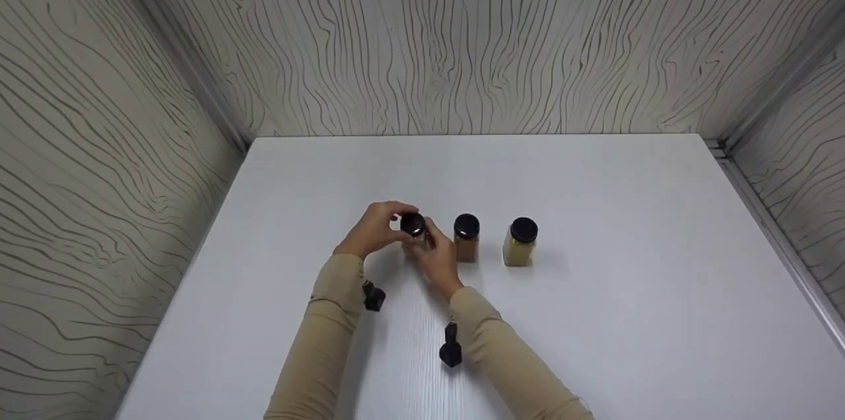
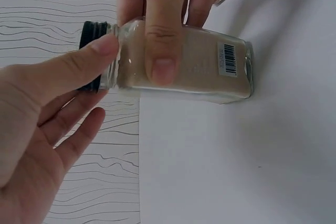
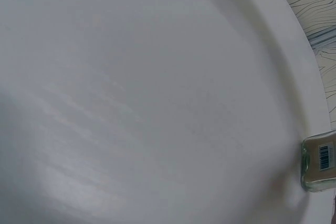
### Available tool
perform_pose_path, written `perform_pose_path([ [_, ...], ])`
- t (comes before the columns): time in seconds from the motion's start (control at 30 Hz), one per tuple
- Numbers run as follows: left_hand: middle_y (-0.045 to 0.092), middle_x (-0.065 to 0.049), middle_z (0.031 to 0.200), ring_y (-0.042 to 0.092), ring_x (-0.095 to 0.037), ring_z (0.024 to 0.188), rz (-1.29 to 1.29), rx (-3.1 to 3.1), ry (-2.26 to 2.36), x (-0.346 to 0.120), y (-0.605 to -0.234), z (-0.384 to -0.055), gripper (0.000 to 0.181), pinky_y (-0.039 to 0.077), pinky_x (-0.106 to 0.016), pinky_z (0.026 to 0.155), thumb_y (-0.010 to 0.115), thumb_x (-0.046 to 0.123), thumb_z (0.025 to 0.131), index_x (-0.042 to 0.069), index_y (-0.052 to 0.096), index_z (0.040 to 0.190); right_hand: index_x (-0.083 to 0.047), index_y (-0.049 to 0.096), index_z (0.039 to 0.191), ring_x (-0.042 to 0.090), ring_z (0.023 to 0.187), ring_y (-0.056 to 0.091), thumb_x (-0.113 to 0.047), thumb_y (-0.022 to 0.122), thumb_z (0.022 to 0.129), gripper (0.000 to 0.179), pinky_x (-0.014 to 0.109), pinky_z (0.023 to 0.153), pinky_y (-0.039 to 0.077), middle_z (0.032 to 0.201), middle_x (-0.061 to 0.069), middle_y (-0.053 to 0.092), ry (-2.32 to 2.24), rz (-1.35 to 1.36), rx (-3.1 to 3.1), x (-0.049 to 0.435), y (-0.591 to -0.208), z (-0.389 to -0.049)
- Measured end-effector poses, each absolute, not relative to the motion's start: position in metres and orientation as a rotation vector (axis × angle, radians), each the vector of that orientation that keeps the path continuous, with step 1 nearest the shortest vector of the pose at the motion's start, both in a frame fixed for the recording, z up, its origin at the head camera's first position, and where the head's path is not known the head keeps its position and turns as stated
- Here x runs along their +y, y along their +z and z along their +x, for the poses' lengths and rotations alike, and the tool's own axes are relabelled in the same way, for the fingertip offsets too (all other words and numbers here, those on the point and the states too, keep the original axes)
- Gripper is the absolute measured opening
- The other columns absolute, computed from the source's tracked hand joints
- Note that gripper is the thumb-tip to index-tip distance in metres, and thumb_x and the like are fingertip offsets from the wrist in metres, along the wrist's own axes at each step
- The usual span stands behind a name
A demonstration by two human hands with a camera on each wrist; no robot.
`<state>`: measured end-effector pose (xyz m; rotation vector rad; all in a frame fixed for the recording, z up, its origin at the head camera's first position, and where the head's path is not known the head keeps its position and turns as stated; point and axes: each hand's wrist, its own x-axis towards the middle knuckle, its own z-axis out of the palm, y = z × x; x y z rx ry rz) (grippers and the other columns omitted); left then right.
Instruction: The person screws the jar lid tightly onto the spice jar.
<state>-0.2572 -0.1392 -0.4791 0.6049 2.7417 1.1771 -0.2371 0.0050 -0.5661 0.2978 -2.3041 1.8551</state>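
A square glass spice jar (image 2: 202,64) of beige powder, with a barcode sticker near its base, is between my two hands. Thumb and fingers of my left hand (image 1: 373,230) pinch its black cap (image 1: 413,224) from the left. My right hand (image 1: 441,263) grips the jar's body, its thumb lying across the glass in the left wrist view. Only the lower end of the jar shows at the right edge of the right wrist view, where the right hand is out of sight.
Right of the hands, a black-capped jar of reddish-brown spice (image 1: 467,249) stands upright on the white table (image 1: 627,314). Farther right is another black-capped jar with yellow contents (image 1: 518,253). Wood-grain-patterned panels (image 1: 436,43) rise behind the table and at both sides.
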Motion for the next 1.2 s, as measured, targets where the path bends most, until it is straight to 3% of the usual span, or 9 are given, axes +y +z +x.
perform_pose_path([
  [0.23,0.064,-0.017,0.128,0.060,-0.031,0.120,0.606,2.727,1.144,-0.1376,-0.4764,-0.2564,0.048,0.051,-0.045,0.104,0.076,0.003,0.079,0.000,0.062,0.125,0.010,0.051,0.132,0.042,0.126,0.054,-0.002,0.070,0.084,0.053,0.046,0.107,0.047,0.134,0.029,0.056,1.815,0.304,-2.320,0.0057,-0.5663,-0.2380],
  [0.4,0.065,-0.017,0.122,0.060,-0.032,0.114,0.599,2.727,1.185,-0.1363,-0.4775,-0.2572,0.048,0.052,-0.047,0.101,0.079,0.003,0.076,0.000,0.064,0.122,0.011,0.049,0.134,0.042,0.127,0.053,0.004,0.066,0.084,0.053,0.047,0.107,0.047,0.136,0.030,0.053,1.817,0.316,-2.336,0.0068,-0.5649,-0.2370],
  [0.57,0.066,-0.017,0.117,0.061,-0.031,0.107,0.632,2.747,1.207,-0.1369,-0.4803,-0.2572,0.045,0.053,-0.050,0.097,0.079,0.005,0.077,0.000,0.065,0.119,0.006,0.052,0.134,0.039,0.125,0.056,0.003,0.066,0.084,0.051,0.046,0.106,0.048,0.133,0.027,0.057,1.815,0.327,-2.342,0.0064,-0.5657,-0.2369],
  [1.2,0.064,-0.018,0.125,0.061,-0.032,0.114,0.558,2.733,1.234,-0.1374,-0.4797,-0.2564,0.052,0.052,-0.045,0.101,0.078,0.004,0.077,0.000,0.061,0.126,0.004,0.053,0.133,0.037,0.127,0.055,-0.003,0.071,0.083,0.053,0.045,0.108,0.046,0.134,0.025,0.058,1.840,0.292,-2.328,0.0055,-0.5652,-0.2368],
])
